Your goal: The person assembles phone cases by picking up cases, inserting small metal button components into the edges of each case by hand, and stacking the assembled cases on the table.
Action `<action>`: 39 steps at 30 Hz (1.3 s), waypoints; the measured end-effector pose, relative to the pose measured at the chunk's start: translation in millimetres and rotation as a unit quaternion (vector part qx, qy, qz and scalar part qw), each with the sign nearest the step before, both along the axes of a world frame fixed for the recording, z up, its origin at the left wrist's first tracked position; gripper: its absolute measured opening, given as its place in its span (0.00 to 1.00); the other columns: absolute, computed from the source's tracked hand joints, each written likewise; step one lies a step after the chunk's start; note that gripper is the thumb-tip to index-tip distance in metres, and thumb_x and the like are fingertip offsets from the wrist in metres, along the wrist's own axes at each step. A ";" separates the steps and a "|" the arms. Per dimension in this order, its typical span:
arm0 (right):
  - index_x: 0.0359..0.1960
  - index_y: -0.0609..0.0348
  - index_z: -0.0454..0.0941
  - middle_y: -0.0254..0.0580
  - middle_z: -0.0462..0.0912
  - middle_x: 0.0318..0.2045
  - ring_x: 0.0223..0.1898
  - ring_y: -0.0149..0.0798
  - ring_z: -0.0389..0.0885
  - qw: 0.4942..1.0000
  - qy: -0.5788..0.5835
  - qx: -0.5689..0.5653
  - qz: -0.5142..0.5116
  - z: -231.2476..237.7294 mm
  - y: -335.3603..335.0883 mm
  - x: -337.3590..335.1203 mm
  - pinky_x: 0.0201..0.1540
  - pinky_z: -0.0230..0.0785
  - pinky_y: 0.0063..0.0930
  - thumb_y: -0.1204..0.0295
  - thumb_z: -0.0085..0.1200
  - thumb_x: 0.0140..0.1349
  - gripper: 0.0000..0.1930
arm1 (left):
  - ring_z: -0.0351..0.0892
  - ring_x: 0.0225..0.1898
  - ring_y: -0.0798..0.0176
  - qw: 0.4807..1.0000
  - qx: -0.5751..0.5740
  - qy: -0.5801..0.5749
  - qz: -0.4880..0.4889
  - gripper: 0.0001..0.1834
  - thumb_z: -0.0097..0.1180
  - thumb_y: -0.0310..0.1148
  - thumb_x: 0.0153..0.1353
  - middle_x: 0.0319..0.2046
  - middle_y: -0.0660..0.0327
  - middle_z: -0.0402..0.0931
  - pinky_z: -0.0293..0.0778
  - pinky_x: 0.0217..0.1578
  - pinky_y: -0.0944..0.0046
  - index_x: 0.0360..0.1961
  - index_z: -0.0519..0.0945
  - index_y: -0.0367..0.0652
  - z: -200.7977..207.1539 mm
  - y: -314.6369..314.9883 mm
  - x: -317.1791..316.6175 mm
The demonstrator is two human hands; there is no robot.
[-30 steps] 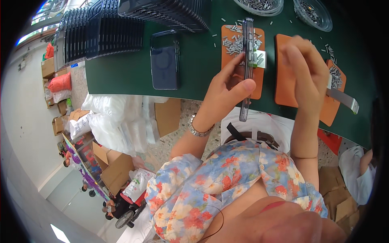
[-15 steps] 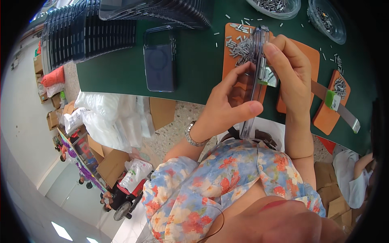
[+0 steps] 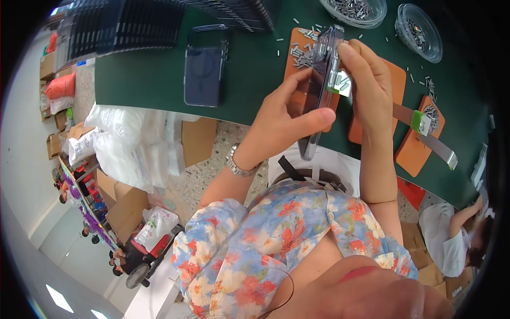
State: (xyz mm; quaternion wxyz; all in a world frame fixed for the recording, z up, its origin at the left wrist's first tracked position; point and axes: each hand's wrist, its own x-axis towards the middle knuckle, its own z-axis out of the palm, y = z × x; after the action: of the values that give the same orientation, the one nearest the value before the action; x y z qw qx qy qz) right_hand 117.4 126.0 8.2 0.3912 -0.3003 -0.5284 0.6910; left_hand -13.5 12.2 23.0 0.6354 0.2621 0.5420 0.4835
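Phone case (image 3: 320, 87) is up off the table (image 3: 143, 87), between the two hands, with a thin edge turned toward the right hand (image 3: 371, 87) and its broad, dark, see-through side turned toward the left. Its long axis runs roughly away from the body, the far end leaning a little to the right and the near end coming back over the table's edge. The left hand (image 3: 279, 122) grips it from the left, thumb on the near part and fingers reaching round behind, so this hand bears the case. The right hand stands on the other side, thumb and fingers bent, with the tips at or just beside the right-hand edge, closer to the far end than to the near one; whether they pinch a small part cannot be told. Both hands are thus close to the case, the left clearly in contact. Beyond and below it lies an orange pad (image 3: 290, 61) with a heap of metal pieces (image 3: 302, 55). A green-and-white block (image 3: 339, 84) shows between the case's edge and the right hand; what it rests on is unclear. A second case (image 3: 203, 77) lies flat, well to the left, below the stacks (image 3: 119, 26). Two tubs (image 3: 355, 9) (image 3: 419, 34) stand beyond the right hand.
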 end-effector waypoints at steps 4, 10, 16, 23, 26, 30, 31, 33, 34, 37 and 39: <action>0.32 0.62 0.71 0.41 0.79 0.40 0.38 0.29 0.71 0.990 0.059 0.095 -0.083 4.1 -12.5 20.1 0.45 0.62 0.24 0.65 0.35 0.73 0.16 | 0.77 0.39 0.70 0.991 0.053 0.116 0.032 0.46 0.70 0.40 0.51 0.46 0.58 0.74 0.76 0.40 0.70 0.66 0.61 0.32 16.4 -19.6 8.6; 0.28 0.64 0.70 0.38 0.75 0.30 0.27 0.25 0.64 0.976 -0.017 0.176 -0.130 -9.9 -45.3 71.8 0.31 0.56 0.18 0.70 0.37 0.73 0.15 | 0.73 0.44 0.69 0.978 0.049 0.189 0.075 0.48 0.71 0.37 0.49 0.54 0.57 0.67 0.76 0.41 0.69 0.67 0.60 0.33 52.1 -61.1 -4.5; 0.25 0.64 0.69 0.34 0.71 0.24 0.24 0.24 0.64 0.969 -0.054 0.208 -0.118 -11.8 -43.4 89.5 0.27 0.56 0.19 0.69 0.42 0.72 0.17 | 0.72 0.51 0.49 0.761 -0.035 0.637 0.116 0.51 0.67 0.49 0.51 0.51 0.45 0.70 0.70 0.51 0.59 0.65 0.58 0.23 64.9 -73.7 -39.0; 0.25 0.65 0.69 0.33 0.67 0.20 0.23 0.24 0.62 0.974 -0.064 0.193 -0.102 -9.6 -34.0 118.7 0.25 0.55 0.21 0.69 0.46 0.71 0.16 | 0.73 0.52 0.45 0.695 -0.106 0.711 0.033 0.56 0.64 0.59 0.48 0.52 0.44 0.70 0.72 0.50 0.55 0.67 0.56 0.27 36.4 -19.6 -42.8; 0.25 0.65 0.68 0.34 0.65 0.19 0.22 0.25 0.60 0.976 -0.055 0.188 -0.099 -9.9 -29.5 127.7 0.24 0.54 0.23 0.69 0.48 0.71 0.16 | 0.74 0.52 0.45 0.684 -0.124 0.718 0.016 0.57 0.62 0.61 0.47 0.52 0.45 0.70 0.74 0.47 0.54 0.67 0.56 0.29 30.3 -7.9 -30.8; 0.25 0.66 0.69 0.35 0.63 0.18 0.20 0.27 0.59 0.975 -0.059 0.194 -0.092 -9.0 -26.4 135.6 0.22 0.52 0.25 0.69 0.50 0.70 0.16 | 0.75 0.52 0.45 0.671 -0.155 0.725 0.012 0.56 0.61 0.60 0.48 0.53 0.44 0.69 0.74 0.47 0.53 0.68 0.55 0.29 24.7 -5.2 -21.8; 0.25 0.66 0.69 0.36 0.63 0.17 0.20 0.27 0.59 0.976 -0.056 0.190 -0.090 -9.2 -25.6 137.6 0.22 0.52 0.25 0.69 0.51 0.69 0.16 | 0.75 0.52 0.45 0.670 -0.154 0.727 0.012 0.56 0.61 0.60 0.48 0.53 0.44 0.69 0.74 0.47 0.53 0.68 0.55 0.29 21.9 -6.2 -19.8; 0.25 0.66 0.69 0.36 0.63 0.17 0.20 0.27 0.58 0.975 -0.065 0.192 -0.090 -8.0 -24.9 141.2 0.22 0.52 0.25 0.68 0.51 0.69 0.16 | 0.74 0.52 0.44 0.673 -0.131 0.728 0.025 0.57 0.61 0.58 0.48 0.56 0.43 0.67 0.74 0.48 0.52 0.69 0.52 0.30 18.0 -8.1 -15.5; 0.25 0.66 0.69 0.36 0.63 0.17 0.20 0.28 0.58 0.974 -0.076 0.193 -0.089 -7.3 -24.9 142.8 0.22 0.52 0.25 0.68 0.51 0.69 0.16 | 0.74 0.52 0.44 0.672 -0.130 0.729 0.025 0.57 0.61 0.58 0.48 0.56 0.43 0.67 0.74 0.48 0.52 0.69 0.52 0.30 17.1 -9.4 -14.2; 0.25 0.65 0.69 0.36 0.63 0.17 0.20 0.28 0.58 0.975 -0.071 0.193 -0.088 -6.4 -25.9 143.9 0.22 0.52 0.26 0.68 0.51 0.69 0.16 | 0.73 0.53 0.43 0.679 -0.124 0.724 0.018 0.59 0.63 0.57 0.47 0.57 0.41 0.65 0.74 0.49 0.52 0.70 0.50 0.30 20.2 -14.6 -9.6; 0.25 0.65 0.69 0.36 0.63 0.17 0.20 0.28 0.58 0.975 -0.067 0.195 -0.085 -4.7 -24.8 144.4 0.22 0.52 0.26 0.68 0.51 0.69 0.16 | 0.72 0.54 0.43 0.674 -0.116 0.728 0.037 0.61 0.65 0.58 0.46 0.57 0.40 0.66 0.73 0.50 0.53 0.70 0.48 0.29 21.3 -16.3 -6.4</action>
State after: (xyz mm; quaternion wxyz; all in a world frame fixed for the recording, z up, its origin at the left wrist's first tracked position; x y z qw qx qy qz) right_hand 261.8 101.2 3.4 0.4636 -0.3072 -0.6506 0.5171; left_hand -19.9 -4.1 44.2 0.0462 0.4355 0.8939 0.0957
